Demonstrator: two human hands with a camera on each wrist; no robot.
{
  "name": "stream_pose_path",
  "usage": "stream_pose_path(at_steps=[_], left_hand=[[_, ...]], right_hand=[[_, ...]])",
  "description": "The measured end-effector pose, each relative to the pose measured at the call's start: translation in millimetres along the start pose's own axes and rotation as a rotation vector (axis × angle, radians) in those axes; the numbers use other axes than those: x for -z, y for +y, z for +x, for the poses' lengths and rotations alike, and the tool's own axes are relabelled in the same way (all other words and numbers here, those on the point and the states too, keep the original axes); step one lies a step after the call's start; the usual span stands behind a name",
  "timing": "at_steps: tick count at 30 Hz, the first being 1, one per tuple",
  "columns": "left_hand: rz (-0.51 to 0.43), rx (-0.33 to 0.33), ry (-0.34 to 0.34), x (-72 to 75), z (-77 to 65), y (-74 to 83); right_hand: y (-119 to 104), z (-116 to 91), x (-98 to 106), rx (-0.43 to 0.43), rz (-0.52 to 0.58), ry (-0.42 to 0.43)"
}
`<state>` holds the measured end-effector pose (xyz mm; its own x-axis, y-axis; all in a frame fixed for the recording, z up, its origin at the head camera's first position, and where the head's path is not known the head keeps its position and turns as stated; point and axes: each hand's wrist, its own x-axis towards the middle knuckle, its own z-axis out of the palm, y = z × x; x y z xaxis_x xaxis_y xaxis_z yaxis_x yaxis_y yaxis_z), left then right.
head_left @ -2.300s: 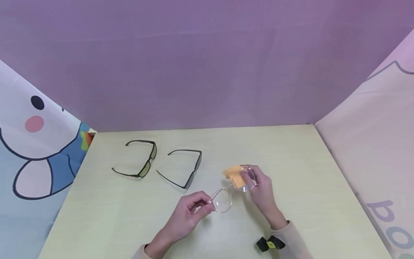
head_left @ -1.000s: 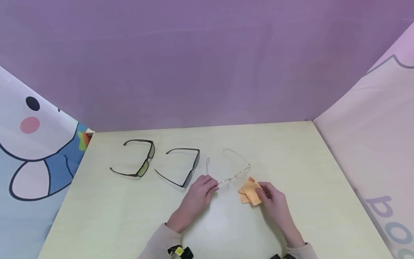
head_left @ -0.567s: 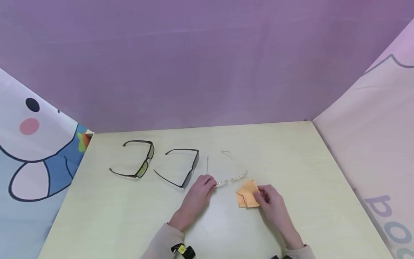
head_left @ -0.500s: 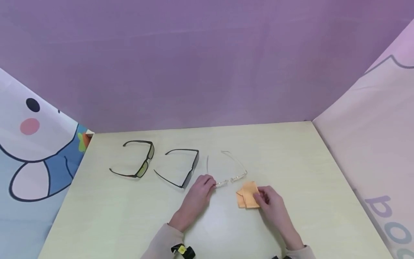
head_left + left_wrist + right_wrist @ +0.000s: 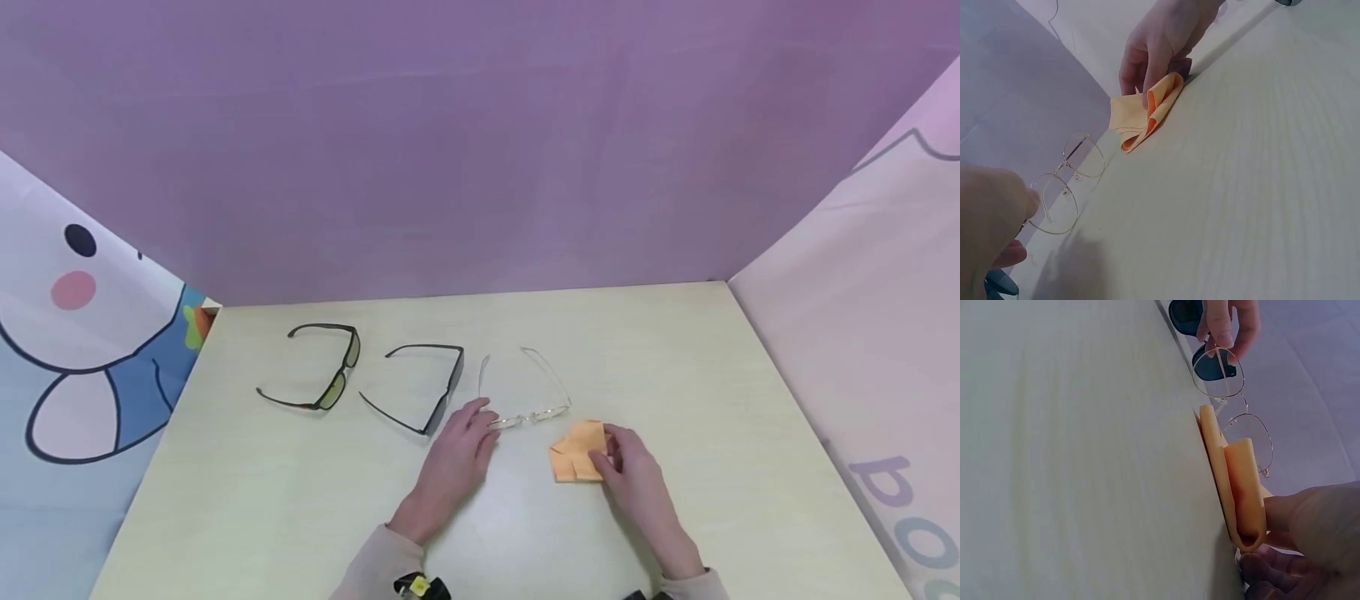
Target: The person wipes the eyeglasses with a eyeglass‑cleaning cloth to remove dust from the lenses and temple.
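Thin gold wire-rimmed eyeglasses [image 5: 551, 412] stand on the table, clear lenses toward me and temples spread away. My left hand [image 5: 453, 462] is at their left end; in the left wrist view its fingertips lie on both sides of the frame's corner, near one round lens [image 5: 1063, 203]. Between right thumb and fingers, my right hand [image 5: 637, 479] pinches an orange cloth [image 5: 581, 454] by its right edge. The right wrist view shows the cloth folded over in layers [image 5: 1244, 487], low over the tabletop, its other fingertips tucked behind it.
Left of the eyeglasses lie black sunglasses [image 5: 450, 379] with temples open. Farther left are black-framed glasses with greenish lenses [image 5: 334, 390]. A purple backdrop [image 5: 480, 167] rises behind the pale table [image 5: 660, 333], with printed cloth walls [image 5: 855, 333] at the sides.
The eyeglasses came down from between both hands onto the table, right of the sunglasses. My right hand drew the cloth away from them. Lately the left fingers have spread slightly.
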<state>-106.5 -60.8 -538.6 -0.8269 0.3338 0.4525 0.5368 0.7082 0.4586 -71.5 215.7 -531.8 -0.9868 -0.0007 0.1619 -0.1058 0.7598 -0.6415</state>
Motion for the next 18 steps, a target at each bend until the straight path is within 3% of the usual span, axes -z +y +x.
stream_pose_path(at_steps=[9, 13, 18], left_hand=[[-0.009, -0.028, 0.071, 22.2, -17.7, -1.0], [-0.028, -0.043, 0.135, 36.8, -25.5, -5.1], [-0.085, -0.079, 0.263, 52.1, -33.6, -18.7]], right_hand=[[-1, 1, 2, -0.096, 0.009, -0.038], [2, 1, 7, -0.121, 0.029, -0.064], [5, 0, 11, -0.098, 0.068, -0.064]])
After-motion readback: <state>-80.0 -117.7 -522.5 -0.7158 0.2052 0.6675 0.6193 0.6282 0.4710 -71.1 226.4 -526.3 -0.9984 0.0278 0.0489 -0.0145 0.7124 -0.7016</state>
